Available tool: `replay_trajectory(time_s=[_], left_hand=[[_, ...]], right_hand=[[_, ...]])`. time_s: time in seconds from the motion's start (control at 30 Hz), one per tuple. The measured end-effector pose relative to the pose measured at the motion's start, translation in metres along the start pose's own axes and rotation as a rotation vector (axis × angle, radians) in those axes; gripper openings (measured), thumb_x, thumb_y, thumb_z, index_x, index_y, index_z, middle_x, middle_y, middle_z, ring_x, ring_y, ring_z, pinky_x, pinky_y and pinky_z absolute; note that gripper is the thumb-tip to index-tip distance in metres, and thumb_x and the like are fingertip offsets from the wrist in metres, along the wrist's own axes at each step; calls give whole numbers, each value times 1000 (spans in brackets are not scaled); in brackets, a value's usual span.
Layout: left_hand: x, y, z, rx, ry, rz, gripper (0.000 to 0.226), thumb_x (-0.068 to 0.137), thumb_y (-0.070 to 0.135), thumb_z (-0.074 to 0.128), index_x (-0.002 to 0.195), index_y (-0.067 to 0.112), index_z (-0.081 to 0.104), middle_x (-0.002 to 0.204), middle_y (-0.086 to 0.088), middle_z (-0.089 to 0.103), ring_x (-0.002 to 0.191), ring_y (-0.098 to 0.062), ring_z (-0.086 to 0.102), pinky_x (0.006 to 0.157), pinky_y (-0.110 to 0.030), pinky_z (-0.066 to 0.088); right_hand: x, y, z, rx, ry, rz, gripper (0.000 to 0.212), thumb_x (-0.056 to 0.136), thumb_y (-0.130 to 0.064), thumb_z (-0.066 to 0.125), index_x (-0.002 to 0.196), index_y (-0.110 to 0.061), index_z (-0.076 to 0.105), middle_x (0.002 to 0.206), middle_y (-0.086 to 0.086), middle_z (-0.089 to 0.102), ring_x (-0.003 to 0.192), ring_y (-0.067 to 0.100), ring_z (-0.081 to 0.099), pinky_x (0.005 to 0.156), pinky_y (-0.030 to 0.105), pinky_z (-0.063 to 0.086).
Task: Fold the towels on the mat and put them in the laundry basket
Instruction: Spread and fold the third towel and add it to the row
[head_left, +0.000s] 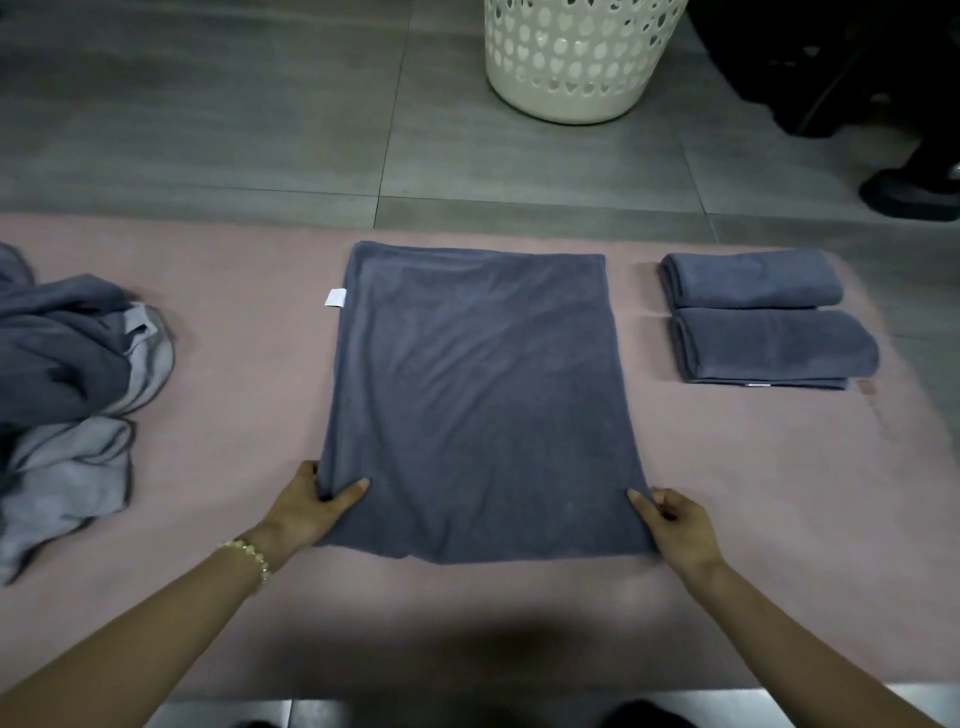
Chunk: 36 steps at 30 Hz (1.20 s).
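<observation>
The folding step is in hand: a dark towel (478, 395) lies flat in the middle of the pink mat (727, 467), and the left hand (311, 501) and the right hand (675, 525) each pinch a near corner between thumb and fingers. I think the next move is to lift both corners together and lay them evenly on the far edge. Two folded towels (758, 317) wait on the right, a messy pile (67, 395) sits on the left, and the white basket (576, 57) stands beyond on the gray tile floor (208, 114).
</observation>
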<state>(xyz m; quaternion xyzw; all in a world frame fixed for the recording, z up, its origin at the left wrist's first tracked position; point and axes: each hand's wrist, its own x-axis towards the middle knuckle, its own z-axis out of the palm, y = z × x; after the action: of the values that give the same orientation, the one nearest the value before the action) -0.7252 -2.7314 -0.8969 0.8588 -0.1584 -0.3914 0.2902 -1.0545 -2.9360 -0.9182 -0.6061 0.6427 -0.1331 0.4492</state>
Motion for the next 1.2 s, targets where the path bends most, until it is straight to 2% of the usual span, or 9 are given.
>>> replay_trajectory(time_s=[0.3, 0.43, 0.53, 0.6, 0.77, 0.9, 0.97, 1.1, 1.2], left_hand=[[1, -4, -14, -277, 100, -34, 21, 85, 29, 68, 93, 10, 68, 88, -5, 67, 83, -19, 60, 62, -19, 48], [-2, -21, -19, -222, 3, -136, 24, 86, 32, 67, 97, 10, 66, 89, -6, 67, 77, -20, 62, 71, -26, 48], [-2, -29, -18, -256, -49, -169, 22, 86, 24, 67, 97, 5, 67, 79, -5, 68, 68, -17, 62, 54, -17, 51], [-3, -28, -17, -277, -50, -163, 18, 87, 22, 66, 92, 5, 68, 74, -3, 67, 64, -14, 61, 47, -11, 48], [3, -19, -32, -351, -105, -100, 17, 88, 14, 63, 97, -1, 65, 88, -15, 67, 56, -9, 64, 49, -16, 50], [27, 18, -51, -678, -110, -148, 14, 96, 7, 46, 102, 13, 57, 88, -4, 65, 66, -6, 63, 51, -16, 53], [47, 53, -60, -781, -82, -94, 19, 98, 7, 42, 111, 14, 54, 88, 0, 63, 70, -5, 60, 50, -11, 51], [91, 102, -72, -861, 82, 61, 29, 101, 31, 39, 126, 18, 45, 115, -1, 55, 92, -11, 62, 79, -24, 52], [117, 91, -62, -472, 225, 7, 57, 95, 41, 49, 141, 11, 33, 133, -7, 46, 117, -26, 50, 101, -38, 41]], right_hand=[[-10, -1, 2, 56, 21, -111, 19, 93, -17, 56, 75, -20, 51, 72, -4, 61, 67, 11, 57, 52, 9, 42], [-13, 8, -1, 21, 29, -94, 16, 92, -14, 58, 77, -11, 53, 70, -3, 60, 66, 12, 55, 53, 9, 40], [-9, 9, 0, -48, 8, -23, 19, 88, -16, 64, 77, -8, 51, 75, 10, 60, 72, 26, 54, 59, 26, 38], [-7, 6, -1, -37, -6, 30, 23, 85, -19, 69, 76, -9, 49, 82, 13, 61, 73, 26, 54, 55, 23, 39], [-1, -20, -10, 278, -38, 82, 33, 80, -9, 72, 104, -8, 50, 89, 7, 58, 72, 14, 54, 57, 19, 49], [32, -63, -21, 580, -213, 132, 55, 43, -43, 89, 84, -15, 66, 77, -4, 69, 70, 8, 63, 51, 17, 52], [58, -93, -20, 676, -208, 121, 27, 72, -36, 78, 84, -16, 63, 87, 0, 66, 75, 8, 62, 50, 16, 52], [109, -141, -18, 856, -131, 52, 10, 98, -24, 48, 98, -21, 57, 97, 0, 64, 88, 14, 63, 76, 25, 57], [128, -133, -1, 529, -2, -16, 9, 95, -19, 55, 101, -13, 58, 94, 5, 60, 80, 16, 55, 75, 20, 45]])
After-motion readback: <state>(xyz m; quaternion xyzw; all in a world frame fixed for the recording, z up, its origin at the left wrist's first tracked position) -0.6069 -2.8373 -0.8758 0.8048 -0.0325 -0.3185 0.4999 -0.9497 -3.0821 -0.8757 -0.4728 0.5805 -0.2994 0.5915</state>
